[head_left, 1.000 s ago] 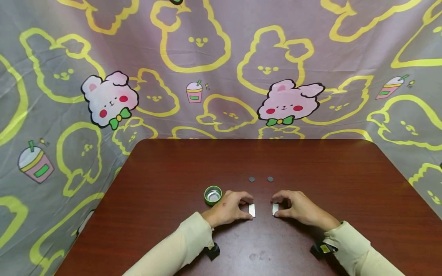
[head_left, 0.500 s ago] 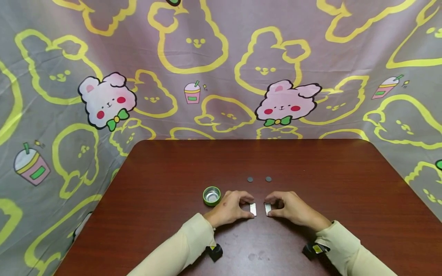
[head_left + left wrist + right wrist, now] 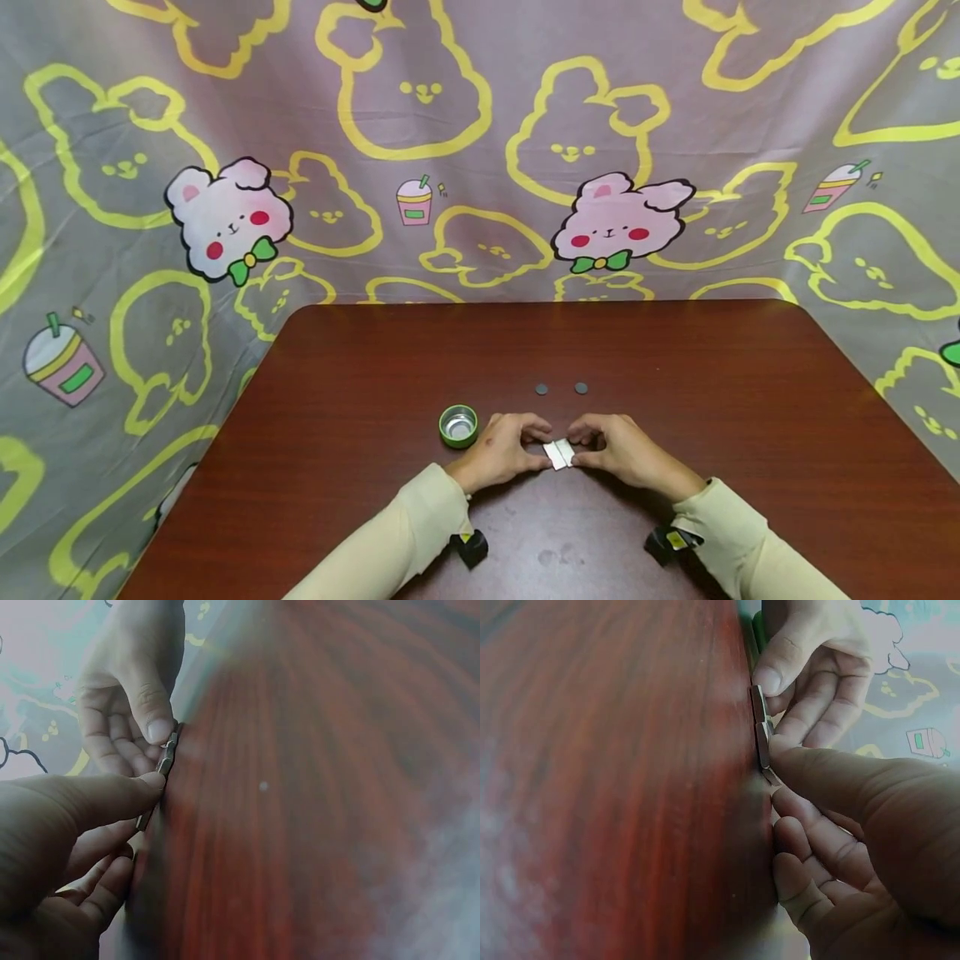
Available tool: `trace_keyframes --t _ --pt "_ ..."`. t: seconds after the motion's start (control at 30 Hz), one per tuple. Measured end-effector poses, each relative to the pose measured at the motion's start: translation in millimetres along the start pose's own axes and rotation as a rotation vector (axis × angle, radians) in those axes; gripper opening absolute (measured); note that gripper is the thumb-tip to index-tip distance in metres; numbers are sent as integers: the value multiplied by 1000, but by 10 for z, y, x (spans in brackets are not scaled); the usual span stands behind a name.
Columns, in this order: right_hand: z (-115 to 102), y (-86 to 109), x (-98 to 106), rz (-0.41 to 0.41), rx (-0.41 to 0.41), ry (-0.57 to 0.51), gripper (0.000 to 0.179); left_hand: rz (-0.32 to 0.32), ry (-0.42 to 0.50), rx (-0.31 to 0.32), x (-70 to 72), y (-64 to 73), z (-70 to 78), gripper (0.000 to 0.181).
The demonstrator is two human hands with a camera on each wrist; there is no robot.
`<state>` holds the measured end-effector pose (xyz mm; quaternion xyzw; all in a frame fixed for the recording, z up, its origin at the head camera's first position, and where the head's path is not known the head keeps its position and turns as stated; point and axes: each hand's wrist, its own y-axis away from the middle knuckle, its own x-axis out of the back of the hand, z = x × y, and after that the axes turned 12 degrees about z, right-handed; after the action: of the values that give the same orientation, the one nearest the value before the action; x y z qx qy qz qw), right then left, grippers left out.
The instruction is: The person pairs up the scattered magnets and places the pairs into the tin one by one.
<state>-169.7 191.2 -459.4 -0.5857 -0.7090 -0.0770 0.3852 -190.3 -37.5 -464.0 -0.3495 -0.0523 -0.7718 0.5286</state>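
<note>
Two small flat silvery rectangular pieces lie edge to edge, touching, between the hands at the middle of the table (image 3: pixel 570 533). My left hand (image 3: pixel 498 454) pinches the left silvery piece (image 3: pixel 553 456) between thumb and fingers. The right silvery piece (image 3: pixel 566 452) is pinched the same way by my right hand (image 3: pixel 626 454). In the wrist views the pieces show thin, metallic edges low over the tabletop, and each thumb (image 3: pixel 817 769) presses on the near side. Whether the pieces rest fully on the wood cannot be told.
A small round green tin (image 3: pixel 458 427), uncovered with a silvery inside, stands just beyond my left wrist. Beyond the hands lie two dark grey discs, a left disc (image 3: pixel 542 389) and a right disc (image 3: pixel 581 388). A patterned cloth (image 3: pixel 480 150) hangs behind the table.
My right hand has moved left with its silvery piece until it meets the other one. My left hand has stayed nearly in place, its piece turning slightly.
</note>
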Motion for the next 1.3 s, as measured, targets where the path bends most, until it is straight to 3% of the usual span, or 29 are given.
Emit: trace_keyframes --t 0.23,0.33,0.67,0.93,1.17,1.3 --pt "-11 -27 28 -54 20 7 36 1 97 62 69 -13 60 44" --pt "-12 -51 39 -92 31 12 39 20 126 54 149 -28 84 44" --pt "-42 -113 60 -168 37 27 41 100 142 30 410 43 34 44" --pt "-35 -132 49 -174 58 18 35 142 106 99 647 100 -8 46" --pt "-56 -135 39 -185 85 80 32 166 104 144 818 145 -75 48" --pt "-73 -136 33 -193 60 83 28 190 98 162 898 195 -138 50"
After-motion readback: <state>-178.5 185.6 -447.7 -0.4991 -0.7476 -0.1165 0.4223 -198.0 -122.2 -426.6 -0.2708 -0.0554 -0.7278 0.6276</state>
